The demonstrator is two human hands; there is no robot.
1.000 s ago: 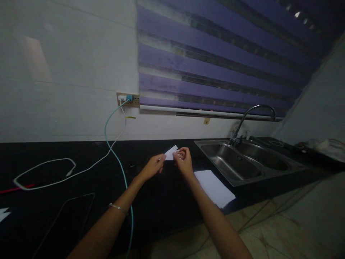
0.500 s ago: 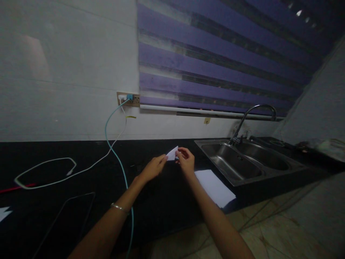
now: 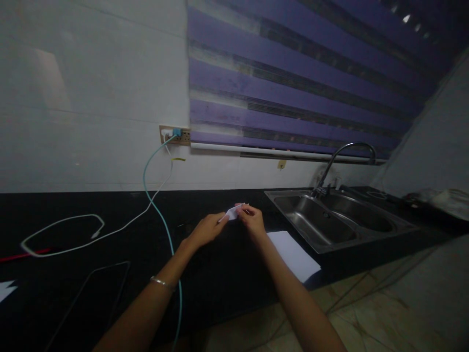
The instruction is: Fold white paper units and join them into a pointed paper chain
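Between my hands is a small folded piece of white paper (image 3: 233, 212), held up over the black countertop (image 3: 223, 269). My left hand (image 3: 208, 228) pinches its left end between thumb and fingers. On the other end, my right hand (image 3: 252, 220) has its fingertips closed on the paper's upper right part. The fingers hide some of the folds. Beside my right forearm lies a stack of white paper (image 3: 294, 256) on the counter.
A steel double sink (image 3: 315, 220) with a curved faucet (image 3: 333, 156) is at the right. Teal and white cables (image 3: 166, 225) run from the wall socket (image 3: 176, 134) across the counter. A dark flat tray-like object (image 3: 91, 298) and paper pieces (image 3: 6, 289) lie at left.
My right hand has shifted slightly down, its fingers now closer around the paper. The paper's pointed upper corner has tipped over and less of it shows. My left hand stays nearly in place.
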